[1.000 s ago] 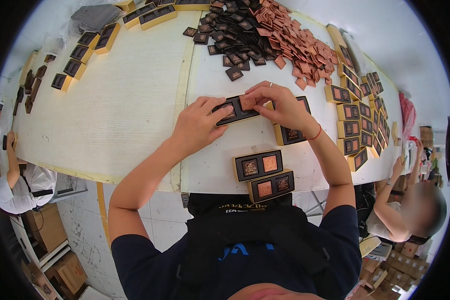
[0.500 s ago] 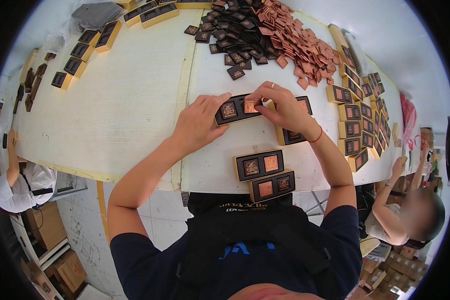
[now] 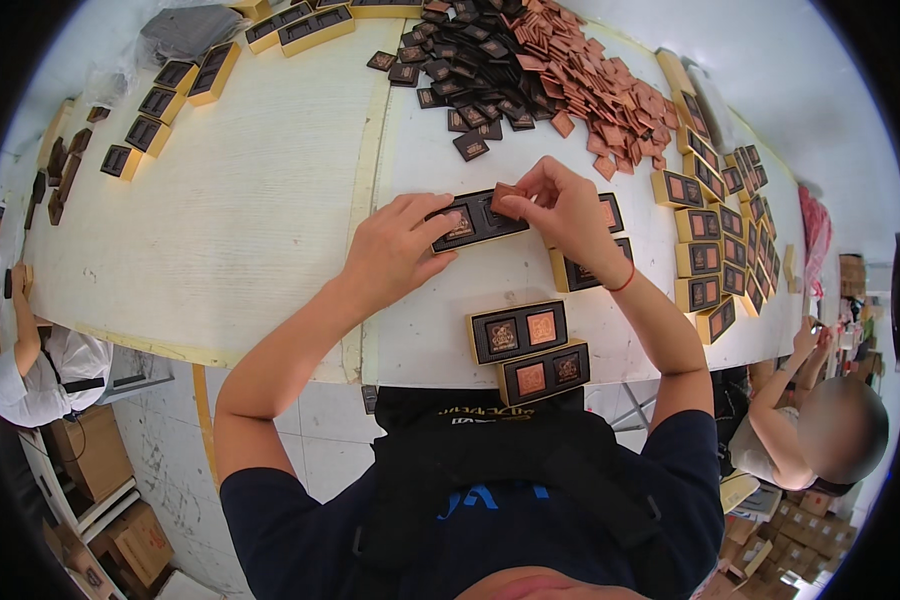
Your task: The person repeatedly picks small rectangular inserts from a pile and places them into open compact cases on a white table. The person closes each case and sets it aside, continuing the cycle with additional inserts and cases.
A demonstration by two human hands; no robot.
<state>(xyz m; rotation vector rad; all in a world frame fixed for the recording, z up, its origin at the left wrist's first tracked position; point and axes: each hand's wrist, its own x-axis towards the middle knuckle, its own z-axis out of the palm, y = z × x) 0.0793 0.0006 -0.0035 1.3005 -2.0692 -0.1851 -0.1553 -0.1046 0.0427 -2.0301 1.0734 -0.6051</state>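
Note:
My left hand [image 3: 395, 250] rests on the left end of a dark two-slot box tray [image 3: 473, 222] lying on the white table [image 3: 260, 210], pinning it down. My right hand [image 3: 560, 205] pinches a small copper-coloured square piece [image 3: 505, 193] just above the tray's right slot. The left slot holds a dark square piece. Two filled boxes [image 3: 525, 347] lie near the table's front edge, close to my body.
A heap of dark and copper squares [image 3: 540, 75] lies at the back. Rows of filled boxes [image 3: 715, 225] line the right side; more boxes [image 3: 175, 85] sit at the back left. Other people work at the far left [image 3: 30, 360] and lower right [image 3: 820, 430].
My right hand has lifted the copper square up off the tray's right slot; before, both hands were pressing on the tray. The tray shifted slightly.

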